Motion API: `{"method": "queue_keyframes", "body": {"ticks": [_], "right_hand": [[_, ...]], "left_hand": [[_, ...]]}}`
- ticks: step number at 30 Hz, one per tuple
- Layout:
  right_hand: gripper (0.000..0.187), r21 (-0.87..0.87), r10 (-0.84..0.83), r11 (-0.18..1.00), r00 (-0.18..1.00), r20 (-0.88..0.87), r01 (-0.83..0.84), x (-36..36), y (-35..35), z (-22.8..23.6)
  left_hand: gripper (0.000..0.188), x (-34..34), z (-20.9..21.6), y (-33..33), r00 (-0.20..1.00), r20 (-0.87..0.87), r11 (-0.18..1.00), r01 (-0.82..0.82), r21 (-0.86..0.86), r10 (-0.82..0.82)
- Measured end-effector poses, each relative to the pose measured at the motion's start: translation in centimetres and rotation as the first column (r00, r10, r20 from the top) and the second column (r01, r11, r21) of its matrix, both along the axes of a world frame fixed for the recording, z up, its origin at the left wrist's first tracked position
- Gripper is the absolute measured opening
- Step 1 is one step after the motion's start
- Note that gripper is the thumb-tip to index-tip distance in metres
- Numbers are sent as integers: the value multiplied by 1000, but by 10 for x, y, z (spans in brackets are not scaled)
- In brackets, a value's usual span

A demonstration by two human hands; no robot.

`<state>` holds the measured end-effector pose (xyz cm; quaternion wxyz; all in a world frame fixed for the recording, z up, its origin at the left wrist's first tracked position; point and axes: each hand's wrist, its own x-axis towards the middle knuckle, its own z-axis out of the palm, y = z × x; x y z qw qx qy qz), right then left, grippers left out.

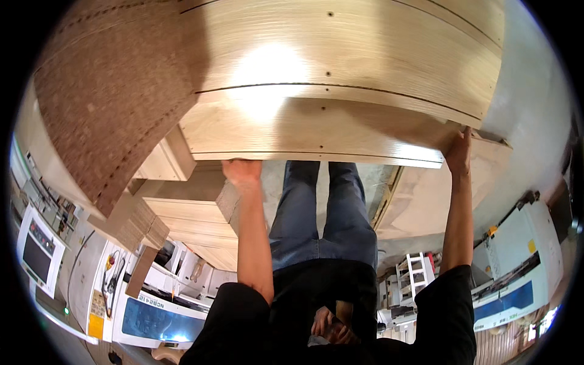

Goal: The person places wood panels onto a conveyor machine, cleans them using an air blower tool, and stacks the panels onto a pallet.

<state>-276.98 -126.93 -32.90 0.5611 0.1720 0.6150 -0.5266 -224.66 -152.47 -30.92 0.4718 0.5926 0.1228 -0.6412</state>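
Observation:
A long, light wood-grain board (237,137), with a thin groove along its near edge and small drilled holes, lies across in front of me. My left hand (243,173) is closed on its near edge, left of the middle; the fingers are hidden beneath it. At the board's right end my right hand (459,152) grips with the thumb up, its other fingers mostly out of sight. Beyond it, wider boards (389,45) of the same wood show similar grooves and holes. Whether the held board touches them along its whole far edge, I cannot tell.
Brown textured cardboard (121,91) rises at the left, close to the boards. Stacked wooden boards (194,210) stand below it. A pale flat panel (420,201) lies low at the right. White machines (158,319) with blue windows stand at both sides behind me.

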Motion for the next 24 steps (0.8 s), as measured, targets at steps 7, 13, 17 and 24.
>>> {"method": "queue_keyframes", "body": {"ticks": [7,13,17,24], "right_hand": [[86,88,-6,996,998,-62,11,4,-22,-1],[92,29,281,960,954,-107,-280,5,-26,14],[99,-43,342,934,920,-191,-356,11,-21,23],[83,138,-565,804,815,-124,579,114,39,7]], "left_hand": [[57,8,-6,-6,993,85,993,73,95,-81],[56,16,-16,0,978,101,983,184,18,-185],[61,22,-17,10,970,91,974,224,20,-224],[58,-48,1,58,941,-40,926,337,172,-335]]}}
